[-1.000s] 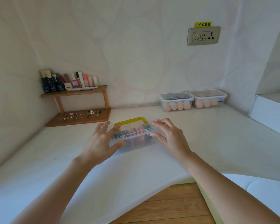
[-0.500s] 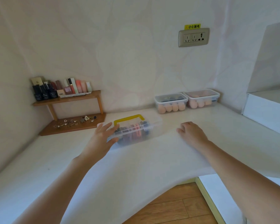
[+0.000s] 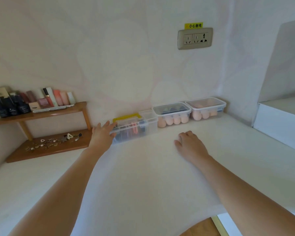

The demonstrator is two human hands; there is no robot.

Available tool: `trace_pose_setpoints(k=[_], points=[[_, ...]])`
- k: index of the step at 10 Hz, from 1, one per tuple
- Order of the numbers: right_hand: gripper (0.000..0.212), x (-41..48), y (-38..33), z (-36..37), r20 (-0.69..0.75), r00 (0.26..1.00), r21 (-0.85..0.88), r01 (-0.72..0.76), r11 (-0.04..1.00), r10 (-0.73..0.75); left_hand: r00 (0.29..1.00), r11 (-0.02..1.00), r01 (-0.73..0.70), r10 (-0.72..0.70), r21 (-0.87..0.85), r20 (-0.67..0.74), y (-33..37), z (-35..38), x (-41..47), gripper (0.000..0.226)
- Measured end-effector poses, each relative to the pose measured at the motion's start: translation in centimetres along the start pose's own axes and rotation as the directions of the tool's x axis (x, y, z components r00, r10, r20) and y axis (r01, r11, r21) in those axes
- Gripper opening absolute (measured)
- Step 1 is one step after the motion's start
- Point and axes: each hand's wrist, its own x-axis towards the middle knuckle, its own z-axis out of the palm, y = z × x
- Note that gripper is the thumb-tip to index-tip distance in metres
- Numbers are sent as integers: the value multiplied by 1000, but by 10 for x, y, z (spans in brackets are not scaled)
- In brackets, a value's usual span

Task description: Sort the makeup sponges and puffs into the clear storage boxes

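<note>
The yellow-handled box (image 3: 133, 128) of puffs sits at the back of the desk (image 3: 143, 176) against the wall, just left of two lidded boxes of sponges (image 3: 173, 114). My left hand (image 3: 103, 133), fingers spread, touches its end; my right hand (image 3: 190, 144) rests loosely curled, empty, on the desk.

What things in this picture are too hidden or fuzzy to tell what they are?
- Head view: dark items in the middle box, blurred behind its lid.
- Contents of the yellow-handled box: partly covered by the left hand.
- Small trinkets on the wooden shelf: too small.
- Bottle labels: too blurred.
</note>
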Motion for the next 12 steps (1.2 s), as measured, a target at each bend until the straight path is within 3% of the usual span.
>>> trace_pose_setpoints(k=[8,9,10,11,12], points=[[37,11,-1,8,-5,1000,-8,24,1000,-24,992,983,-103,90,-150,-92,-22,29,67,46],[37,12,0,6,-11,1000,-14,26,1000,-26,995,989,-84,77,-118,-65,-19,28,71,48],[37,11,0,3,15,1000,-5,13,1000,-13,997,995,-40,46,-87,64,-15,17,71,54],[36,8,-1,2,19,1000,6,15,1000,-15,997,984,-30,41,-176,61,-6,1,62,57],[36,4,0,0,32,1000,8,1,1000,-2,1000,938,13,-7,-346,18,3,-13,42,43]])
